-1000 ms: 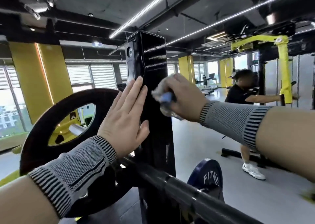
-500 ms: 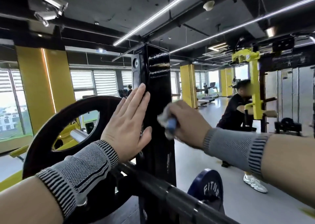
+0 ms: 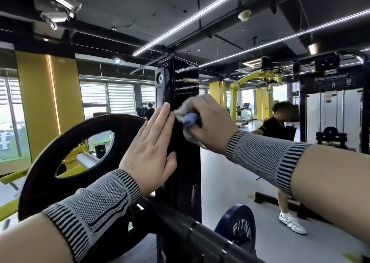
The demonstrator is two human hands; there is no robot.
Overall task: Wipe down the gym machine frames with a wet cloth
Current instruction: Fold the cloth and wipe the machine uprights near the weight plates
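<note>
Nearest the camera, two forearms in grey knitted wrist sleeves with black-striped cuffs reach forward over a dark steel barbell (image 3: pixel 192 236) that runs diagonally below the grip. The left hand (image 3: pixel 149 152) lies flat with straight fingers against the left face of the glossy black square-section steel upright (image 3: pixel 185 162), fingertips pointing up along it. The upright's long axis is vertical, its capped top end pointing at the ceiling above both hands. The right hand (image 3: pixel 208 126) has its fingers curled round a crumpled grey wet cloth with a blue patch (image 3: pixel 185 115), pressing it against the upright's front face, level with the left fingertips and just beside them. Streaky highlights show on the upright above the cloth. Left of the grip sits a large black weight plate with oval cut-outs (image 3: pixel 66 154); below and right of it, a dark blue weight plate lettered "FITNE" (image 3: pixel 238 228). Beyond the right wrist, a person in a black shirt and white trainers (image 3: pixel 280 134) stands by a black cable machine; a yellow-green machine frame (image 3: pixel 252 78) rises farther back.
</note>
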